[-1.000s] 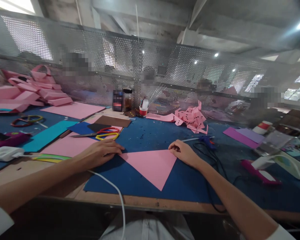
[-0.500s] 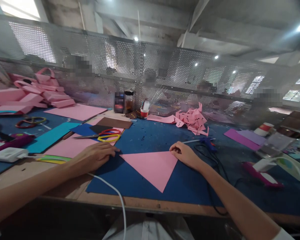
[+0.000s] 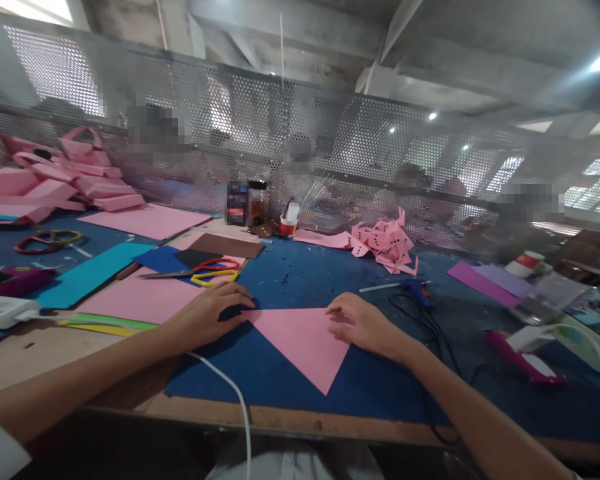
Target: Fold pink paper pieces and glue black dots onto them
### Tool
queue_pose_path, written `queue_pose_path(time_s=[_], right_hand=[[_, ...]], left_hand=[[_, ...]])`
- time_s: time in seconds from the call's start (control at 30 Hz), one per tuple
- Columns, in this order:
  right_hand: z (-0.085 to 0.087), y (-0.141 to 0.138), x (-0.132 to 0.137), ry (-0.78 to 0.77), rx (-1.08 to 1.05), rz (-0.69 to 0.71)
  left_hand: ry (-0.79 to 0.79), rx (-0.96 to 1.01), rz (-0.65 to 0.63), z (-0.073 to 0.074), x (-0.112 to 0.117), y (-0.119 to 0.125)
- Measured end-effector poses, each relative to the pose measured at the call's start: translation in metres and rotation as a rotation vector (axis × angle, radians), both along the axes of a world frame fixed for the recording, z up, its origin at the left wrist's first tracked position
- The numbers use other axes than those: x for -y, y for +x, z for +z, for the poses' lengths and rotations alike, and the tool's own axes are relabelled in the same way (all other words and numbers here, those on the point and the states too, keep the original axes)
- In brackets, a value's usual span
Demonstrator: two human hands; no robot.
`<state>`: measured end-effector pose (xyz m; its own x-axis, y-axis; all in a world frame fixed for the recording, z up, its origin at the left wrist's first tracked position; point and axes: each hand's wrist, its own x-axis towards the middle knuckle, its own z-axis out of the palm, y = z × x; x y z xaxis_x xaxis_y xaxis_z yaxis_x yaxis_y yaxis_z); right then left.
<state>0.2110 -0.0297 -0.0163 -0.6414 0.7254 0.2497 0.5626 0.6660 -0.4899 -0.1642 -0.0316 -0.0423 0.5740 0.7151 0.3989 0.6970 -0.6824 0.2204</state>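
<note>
A pink paper triangle (image 3: 300, 340) lies on the blue work mat (image 3: 220, 373) in front of me, one point toward the table's front edge. My left hand (image 3: 215, 313) rests at its left corner, the thumb at the paper's tip and the other fingers stretched out apart from it. Over the right corner is my right hand (image 3: 365, 323), its thumb and fingers slightly apart and covering that corner. Neither hand visibly grips the sheet.
Beyond my left hand lie scissors (image 3: 213, 272) on coloured sheets. A white cable (image 3: 230, 380) crosses the front edge. A blue glue gun (image 3: 417, 292) sits to the right, pink scraps (image 3: 383, 243) at the back, and a pink paper pile (image 3: 75, 173) far left.
My left hand has moved right onto the triangle's left corner. My right hand has shifted slightly left and down over the paper, its fingers loosening from the corner.
</note>
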Motion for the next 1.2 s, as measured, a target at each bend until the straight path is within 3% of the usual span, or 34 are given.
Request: queue_pose_path(time_s=[0.27,0.53,0.73,1.03,1.2], right_hand=[[-0.001,-0.004,0.008,-0.049,0.056,0.067],[-0.003,-0.006,0.011,0.001,0.058,0.108],[-0.003,-0.008,0.014,0.024,0.054,0.098],[0.011,-0.026,0.027,0.08,0.014,0.031],[0.021,-0.049,0.03,0.137,0.105,-0.11]], left_hand=[[-0.07,0.104,0.018,0.003,0.0,0.008],[-0.163,0.26,0.2,0.012,0.0,0.023],[-0.238,0.391,0.221,0.018,-0.005,0.039],[-0.3,0.584,0.193,0.041,-0.011,0.058],[-0.271,0.612,0.173,0.053,-0.015,0.072]])
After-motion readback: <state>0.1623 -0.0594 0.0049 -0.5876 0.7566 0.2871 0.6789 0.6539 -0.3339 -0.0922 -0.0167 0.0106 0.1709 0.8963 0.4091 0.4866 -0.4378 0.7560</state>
